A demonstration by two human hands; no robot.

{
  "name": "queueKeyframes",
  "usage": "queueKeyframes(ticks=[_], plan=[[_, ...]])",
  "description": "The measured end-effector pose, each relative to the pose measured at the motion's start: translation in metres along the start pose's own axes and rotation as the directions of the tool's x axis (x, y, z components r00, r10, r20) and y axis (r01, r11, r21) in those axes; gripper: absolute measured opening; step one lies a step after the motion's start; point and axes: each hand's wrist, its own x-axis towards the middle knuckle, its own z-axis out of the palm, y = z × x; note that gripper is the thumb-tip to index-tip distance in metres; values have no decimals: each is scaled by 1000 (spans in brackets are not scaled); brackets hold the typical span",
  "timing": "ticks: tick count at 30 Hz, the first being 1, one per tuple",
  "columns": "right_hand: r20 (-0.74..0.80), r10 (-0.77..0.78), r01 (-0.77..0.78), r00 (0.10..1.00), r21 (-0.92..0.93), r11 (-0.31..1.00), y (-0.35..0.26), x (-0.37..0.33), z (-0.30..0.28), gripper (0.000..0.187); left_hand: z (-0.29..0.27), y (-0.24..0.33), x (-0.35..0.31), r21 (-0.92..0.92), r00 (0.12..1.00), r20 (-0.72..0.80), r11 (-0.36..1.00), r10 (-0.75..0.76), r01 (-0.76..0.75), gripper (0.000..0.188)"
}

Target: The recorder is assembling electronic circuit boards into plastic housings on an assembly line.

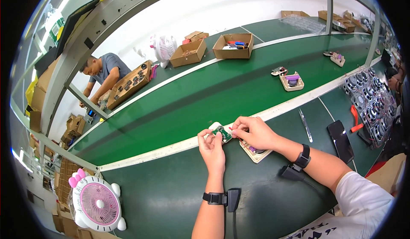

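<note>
My left hand (pixel 212 148) grips a green circuit board (pixel 223 134) set in a small white shell, thumb on top. Close beside it, my right hand (pixel 255 133) is closed in a pinch at a thin red wire (pixel 231 130) by the board's edge. Its fingertips partly hide the wire's end. Beneath the right hand, a cream plastic housing (pixel 256 158) rests on the green bench (pixel 171 192). Something purple shows inside the housing, mostly covered by the hand.
Metal tweezers (pixel 306 125) and a black phone (pixel 340 141) lie to the right, near packed speakers (pixel 371 106). Another opened housing (pixel 292 82) sits on the green conveyor belt (pixel 192 102). A pink-white fan (pixel 99 204) stands left. Across the belt are cardboard boxes (pixel 232 53) and a seated person (pixel 106 70).
</note>
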Motion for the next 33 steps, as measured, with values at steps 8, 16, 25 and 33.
queueKeyframes(ticks=[8, 16, 25, 33], plan=[[17, -13, 14, 1000, -30, 999, 8, 0, 0, 12, 12, 17, -3, -254, 998, -4, 966, -62, 59, 35], [18, 30, -28, 999, -73, 997, 2, 0, 2, 15, -2, 6, -1, -231, 994, 91, 969, -61, 81, 32], [21, 30, -29, 999, -32, 999, 4, 0, -2, 15, 2, 8, -1, -249, 994, 89, 965, -65, 85, 29], [10, 33, -33, 999, 13, 999, 9, 0, -2, 16, 3, 6, -1, -208, 991, 111, 974, -72, 94, 32]])
